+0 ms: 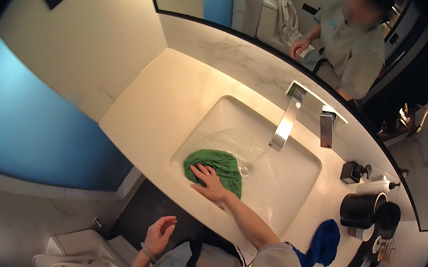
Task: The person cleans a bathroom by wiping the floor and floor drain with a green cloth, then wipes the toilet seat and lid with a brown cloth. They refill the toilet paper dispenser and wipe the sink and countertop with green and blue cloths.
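A wet-looking, bunched green cloth (229, 171) lies at the near left side of the white sink basin (290, 193). On top of it rests my right hand (210, 182), fingers spread and palm down, a ring on one finger. Water ripples over the basin floor around the cloth and the round metal drain (246, 170). Above the basin juts a flat chrome spout (287, 122). My left hand (160, 232) hangs in the air in front of the counter, fingers slightly bent and holding nothing.
A dark blue cloth (324, 243) lies on the counter (152, 87) right of the basin. Beyond it stand a black soap dispenser (351, 172), a white pump bottle (374, 186) and a black cup (357, 209). A chrome tap handle (326, 130) projects from the wall. A toilet (77, 252) sits at lower left.
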A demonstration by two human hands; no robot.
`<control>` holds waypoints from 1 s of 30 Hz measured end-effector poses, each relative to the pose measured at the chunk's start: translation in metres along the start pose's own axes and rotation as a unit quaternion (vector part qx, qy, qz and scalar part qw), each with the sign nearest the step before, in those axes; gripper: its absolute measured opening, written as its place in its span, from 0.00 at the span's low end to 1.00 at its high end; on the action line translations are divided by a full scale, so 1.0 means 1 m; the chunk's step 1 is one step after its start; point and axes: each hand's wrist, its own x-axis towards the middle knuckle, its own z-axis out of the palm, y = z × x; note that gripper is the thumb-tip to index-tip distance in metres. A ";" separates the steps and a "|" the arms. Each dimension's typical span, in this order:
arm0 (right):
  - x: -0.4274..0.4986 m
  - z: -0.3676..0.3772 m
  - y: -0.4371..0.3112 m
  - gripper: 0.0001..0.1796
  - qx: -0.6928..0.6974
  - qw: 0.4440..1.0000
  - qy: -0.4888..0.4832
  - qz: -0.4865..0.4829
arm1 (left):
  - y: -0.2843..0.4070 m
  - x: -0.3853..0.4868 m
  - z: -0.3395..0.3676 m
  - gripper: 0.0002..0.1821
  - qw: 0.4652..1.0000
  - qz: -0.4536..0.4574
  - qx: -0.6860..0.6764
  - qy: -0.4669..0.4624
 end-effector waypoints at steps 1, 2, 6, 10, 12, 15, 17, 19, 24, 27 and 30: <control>0.012 -0.002 0.003 0.48 -0.007 0.999 0.037 0.003 | 0.009 0.013 0.003 0.14 1.000 0.007 0.011 -0.007; 0.021 -0.006 0.007 0.50 -0.015 0.997 0.074 0.007 | 0.018 0.026 0.005 0.14 1.000 0.013 0.022 -0.016; 0.071 -0.036 0.017 0.62 -0.075 0.985 0.134 0.080 | 0.061 0.064 0.016 0.14 0.997 0.024 0.052 -0.048; 0.082 -0.089 0.054 0.58 -0.119 0.968 0.143 0.169 | 0.093 0.114 0.045 0.16 0.981 0.075 0.117 -0.134; 0.065 -0.109 0.072 0.55 -0.175 0.956 0.158 0.173 | 0.089 0.144 0.064 0.18 0.959 0.097 0.171 -0.202; 0.025 -0.126 0.110 0.50 -0.234 0.939 0.183 0.173 | 0.065 0.187 0.102 0.24 0.914 0.129 0.251 -0.293; -0.001 -0.128 0.116 0.46 -0.242 0.933 0.192 0.187 | 0.023 0.214 0.127 0.30 0.881 0.135 0.311 -0.330; -0.022 -0.128 0.107 0.41 -0.241 0.927 0.202 0.205 | -0.016 0.237 0.152 0.33 0.832 0.186 0.423 -0.307; -0.085 -0.106 0.071 0.35 -0.254 0.879 0.226 0.334 | 0.019 0.249 0.190 0.40 0.677 0.177 0.606 -0.378; -0.098 -0.084 0.049 0.29 -0.224 0.867 0.239 0.375 | 0.005 0.251 0.190 0.38 0.670 0.205 0.610 -0.370; -0.110 -0.068 0.046 0.15 -0.053 0.862 0.286 0.415 | -0.017 0.261 0.196 0.31 0.679 0.226 0.583 -0.384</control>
